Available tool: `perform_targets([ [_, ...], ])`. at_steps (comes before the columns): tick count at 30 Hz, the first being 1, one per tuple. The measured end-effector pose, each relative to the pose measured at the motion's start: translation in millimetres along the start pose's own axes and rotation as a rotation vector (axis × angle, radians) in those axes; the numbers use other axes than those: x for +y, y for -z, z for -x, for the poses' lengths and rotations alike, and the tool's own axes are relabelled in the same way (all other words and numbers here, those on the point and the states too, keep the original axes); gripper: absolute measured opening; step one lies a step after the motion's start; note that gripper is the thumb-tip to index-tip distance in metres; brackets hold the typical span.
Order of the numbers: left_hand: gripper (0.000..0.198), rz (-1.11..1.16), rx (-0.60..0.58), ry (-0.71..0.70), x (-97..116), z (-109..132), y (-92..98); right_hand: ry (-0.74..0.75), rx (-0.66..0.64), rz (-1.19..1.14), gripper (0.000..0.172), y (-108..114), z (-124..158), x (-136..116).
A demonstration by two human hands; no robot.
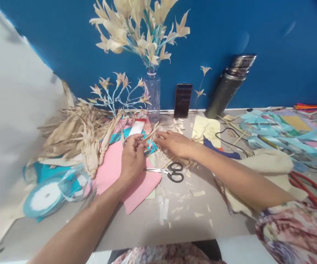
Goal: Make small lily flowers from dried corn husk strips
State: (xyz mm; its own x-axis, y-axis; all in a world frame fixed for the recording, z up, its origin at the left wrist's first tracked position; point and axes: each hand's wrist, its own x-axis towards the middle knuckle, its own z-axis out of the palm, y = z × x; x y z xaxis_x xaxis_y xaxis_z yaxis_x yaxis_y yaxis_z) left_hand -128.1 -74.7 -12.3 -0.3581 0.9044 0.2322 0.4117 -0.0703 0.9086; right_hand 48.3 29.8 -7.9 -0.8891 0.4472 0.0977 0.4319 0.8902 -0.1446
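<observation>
My left hand (133,156) is over the pink sheet (110,161), with thumb and fingers curled together. A dried husk strip (150,135) lies by its fingertips; whether the fingers grip it is unclear. My right hand (176,143) reaches in from the right, palm down and fingers stretched out over a heap of husk scraps (162,152). Between and below the hands, scissors with black handles (175,172) rest partly on the pink sheet, their blades pointing left. A white strip with a red end (137,126) lies just beyond my left hand.
Dried husks (65,132) and a blue ribbon spool (44,197) lie at left. Behind stand a clear bottle of husk flowers (153,95), a phone (183,101) and a leaning flask (228,88). A blue glue gun (220,149), cloth (265,161) and red-handled scissors (309,189) are right.
</observation>
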Motion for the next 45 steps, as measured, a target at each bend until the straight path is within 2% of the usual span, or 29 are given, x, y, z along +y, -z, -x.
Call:
perform_targets([
  [3, 0.026, 0.023, -0.002, 0.016, 0, 0, -0.1, -0.036, 0.058, -0.068, 0.030, -3, 0, 10],
  [7, 0.015, -0.057, -0.030, -0.007, 0, 1, 2.1, -0.173, 0.288, -0.119, 0.030, 0, 2, 31],
  [10, 0.017, -0.150, -0.070, -0.108, -3, 3, 2.5, -0.193, 0.364, -0.134, 0.033, 0, 4, 40],
  [14, 0.018, -0.232, -0.146, -0.352, -8, 7, 0.1, -0.064, 0.252, -0.155, 0.030, -5, 8, 39],
  [16, 0.018, -0.280, -0.178, -0.415, -9, 8, -0.7, -0.042, 0.210, -0.139, 0.026, -9, 10, 37],
  [19, 0.017, -0.396, -0.228, -0.461, -8, 9, -1.4, -0.082, 0.265, -0.070, 0.023, -15, 10, 34],
  [22, 0.015, -0.495, -0.282, -0.489, -7, 9, -2.6, -0.080, 0.298, -0.025, 0.028, -19, 5, 36],
  [26, 0.016, -0.511, -0.309, -0.469, -8, 9, -4.0, -0.038, 0.269, -0.033, 0.016, -21, -2, 39],
  [30, 0.019, -0.512, -0.328, -0.491, -9, 8, -3.6, -0.050, 0.303, -0.080, 0.015, -18, 0, 40],
  [35, 0.027, -0.576, -0.382, -0.486, -8, 9, -2.9, -0.259, 0.350, -0.229, 0.011, -12, 3, 37],
  [38, 0.029, -0.602, -0.378, -0.492, -8, 10, -2.7, -0.356, 0.342, -0.358, 0.018, -10, 1, 32],
  [42, 0.031, -0.618, -0.368, -0.527, -9, 11, -2.9, -0.355, 0.336, -0.180, 0.013, -12, -9, 21],
  [45, 0.031, -0.632, -0.373, -0.538, -9, 11, -2.9, -0.358, 0.212, -0.131, 0.014, -13, -20, 10],
])
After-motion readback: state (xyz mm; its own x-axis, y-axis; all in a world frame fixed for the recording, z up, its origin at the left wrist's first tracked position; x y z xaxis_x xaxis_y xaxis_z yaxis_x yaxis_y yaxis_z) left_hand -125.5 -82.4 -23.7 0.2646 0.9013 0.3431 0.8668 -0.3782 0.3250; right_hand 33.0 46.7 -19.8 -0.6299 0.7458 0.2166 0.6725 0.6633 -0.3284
